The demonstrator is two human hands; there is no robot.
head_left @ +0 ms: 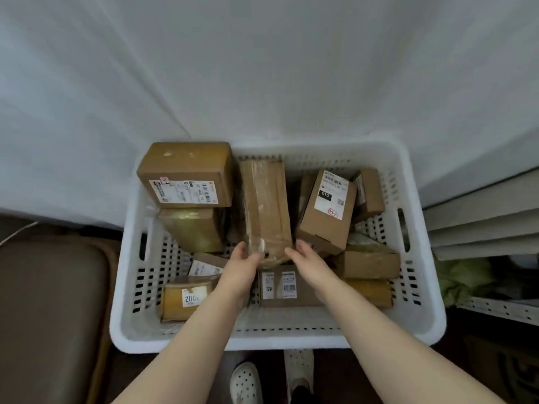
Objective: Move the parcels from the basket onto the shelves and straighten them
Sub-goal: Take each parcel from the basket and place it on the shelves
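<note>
Against a white wall, a basket [291,341] holds boxes. Left grip [243,262] and right grip [306,259] clasp the long parcel [267,205] at its near end, one each side, likely to lift it level.

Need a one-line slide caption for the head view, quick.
Parcel pickup: left hand and right hand hold a taped parcel in the white basket.

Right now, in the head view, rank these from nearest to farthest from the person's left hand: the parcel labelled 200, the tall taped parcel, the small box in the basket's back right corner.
1. The tall taped parcel, middle of the basket; the left hand grips its lower end.
2. The parcel labelled 200, front left.
3. The small box, back right corner.
</note>
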